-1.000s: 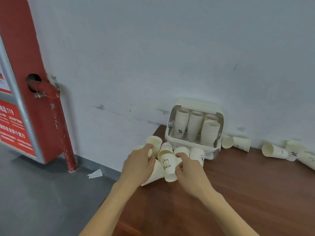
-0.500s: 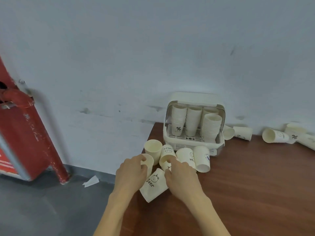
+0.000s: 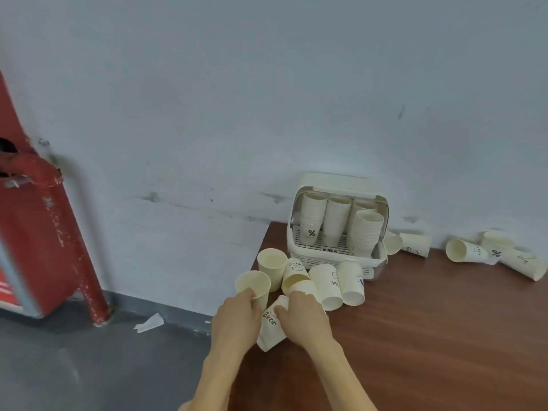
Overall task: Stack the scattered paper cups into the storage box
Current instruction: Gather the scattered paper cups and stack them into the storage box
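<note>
1. Head view: right hand (image 3: 305, 315) curls over the "Bear" paper cup (image 3: 271, 327), which lies on its side at the wooden table's (image 3: 430, 336) left edge, seemingly grasping it, though its fingers are hidden.
2. Left hand (image 3: 237, 317) touches an upright cup (image 3: 254, 284); whether it grips is unclear.
3. More loose cups (image 3: 338, 280) crowd just beyond, against the storage box (image 3: 338, 259), which already holds nested stacks (image 3: 366, 229).
4. Thin paper likely weighs little and crushes easily; holding the wall near the stiffer rim seems wisest.
5. Further cups (image 3: 465, 250) lie on their sides to the right.
</note>
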Demonstrator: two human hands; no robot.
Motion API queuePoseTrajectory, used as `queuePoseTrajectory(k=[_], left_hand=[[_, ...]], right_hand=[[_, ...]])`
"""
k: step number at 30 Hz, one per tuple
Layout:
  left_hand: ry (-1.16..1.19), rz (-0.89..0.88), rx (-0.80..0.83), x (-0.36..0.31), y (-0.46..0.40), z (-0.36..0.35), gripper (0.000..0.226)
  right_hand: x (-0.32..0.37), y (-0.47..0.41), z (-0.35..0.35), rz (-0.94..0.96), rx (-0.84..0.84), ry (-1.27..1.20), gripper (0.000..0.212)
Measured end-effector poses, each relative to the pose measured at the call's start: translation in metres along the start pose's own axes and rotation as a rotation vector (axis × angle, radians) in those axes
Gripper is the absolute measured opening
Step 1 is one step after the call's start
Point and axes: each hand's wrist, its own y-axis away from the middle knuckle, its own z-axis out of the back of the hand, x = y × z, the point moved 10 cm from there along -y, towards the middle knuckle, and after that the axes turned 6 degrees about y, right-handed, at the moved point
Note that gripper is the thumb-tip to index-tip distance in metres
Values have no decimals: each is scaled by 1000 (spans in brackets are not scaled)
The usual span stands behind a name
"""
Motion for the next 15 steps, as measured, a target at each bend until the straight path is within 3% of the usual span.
queuePoseTrajectory(k=[5, 8, 15], left_hand=[[58, -15, -43, -4, 3, 9, 17], [90, -16, -62, 0, 1, 13, 16], [158, -143, -117, -31, -11, 26, 14]], right_hand=[[-2, -1, -2, 29, 39, -39, 17], [-5, 0, 9, 55, 39, -93, 25], [-22, -25, 111, 115, -97, -83, 26]])
